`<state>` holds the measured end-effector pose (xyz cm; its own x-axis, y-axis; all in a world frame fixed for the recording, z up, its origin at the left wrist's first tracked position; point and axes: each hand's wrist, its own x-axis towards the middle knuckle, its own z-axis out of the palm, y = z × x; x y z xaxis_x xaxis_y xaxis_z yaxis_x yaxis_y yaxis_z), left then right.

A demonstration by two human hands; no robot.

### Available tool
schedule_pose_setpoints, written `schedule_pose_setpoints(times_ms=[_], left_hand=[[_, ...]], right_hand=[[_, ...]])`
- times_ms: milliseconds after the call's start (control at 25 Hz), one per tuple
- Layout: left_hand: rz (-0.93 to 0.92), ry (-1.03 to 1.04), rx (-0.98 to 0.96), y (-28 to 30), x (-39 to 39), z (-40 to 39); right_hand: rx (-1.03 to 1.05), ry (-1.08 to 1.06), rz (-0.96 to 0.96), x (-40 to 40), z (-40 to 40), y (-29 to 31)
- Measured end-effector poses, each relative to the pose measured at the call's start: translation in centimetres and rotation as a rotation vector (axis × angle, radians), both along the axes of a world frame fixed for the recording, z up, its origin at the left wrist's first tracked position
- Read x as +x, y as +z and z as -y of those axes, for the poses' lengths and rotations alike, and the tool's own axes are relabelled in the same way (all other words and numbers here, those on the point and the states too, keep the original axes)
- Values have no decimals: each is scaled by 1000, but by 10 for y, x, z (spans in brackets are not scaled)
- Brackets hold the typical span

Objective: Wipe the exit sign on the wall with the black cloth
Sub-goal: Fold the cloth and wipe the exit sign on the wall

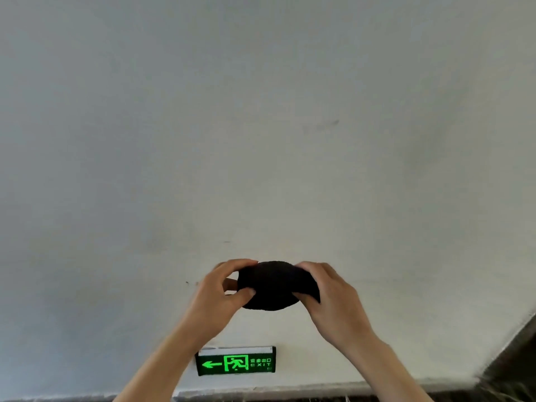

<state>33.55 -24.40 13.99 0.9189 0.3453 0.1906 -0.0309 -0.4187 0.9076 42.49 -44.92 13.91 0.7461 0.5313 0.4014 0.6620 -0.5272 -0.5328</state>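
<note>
Left hand: my left hand (216, 297) pinches the cloth's left edge, fingers closed on it.
Cloth: black cloth (268, 287) bunched between both hands, long axis left-right, well above the sign.
Right hand: my right hand (330, 297) grips its right edge.
Sign: exit sign (236, 361) low on the wall (261, 126), long axis horizontal, arrow pointing left.

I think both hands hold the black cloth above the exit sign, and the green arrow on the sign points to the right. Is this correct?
Not quite. In the head view the arrow on the exit sign points to the left, not to the right. The rest is correct: the left hand and the right hand both hold the black cloth above the sign.
</note>
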Motion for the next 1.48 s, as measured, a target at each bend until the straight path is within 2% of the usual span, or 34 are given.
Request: schedule_pose_setpoints(times_ms=[160,400,600,760,960,1040,1280,1400,1480], left_hand=[[52,-11,5,13,15,12],[106,-2,-39,20,21,0],[138,-46,-316,14,16,-16],[156,-84,-585,3,17,-34],[145,-90,-681,-23,23,-55],[137,-54,-648,-39,30,-65],[134,34,-372,-103,59,-91],[150,80,-143,-144,77,-106],[185,118,110,-177,86,-114]], right_hand=[[15,-28,51,1,14,11],[-130,59,105,-7,-8,16],[-45,57,21,-13,-42,12],[-26,19,61,-9,-69,2],[-30,-10,171,3,-99,-19],[-33,-38,236,12,-110,-36],[2,-79,320,51,-141,-105],[30,-90,347,69,-154,-145],[49,-85,358,79,-160,-176]])
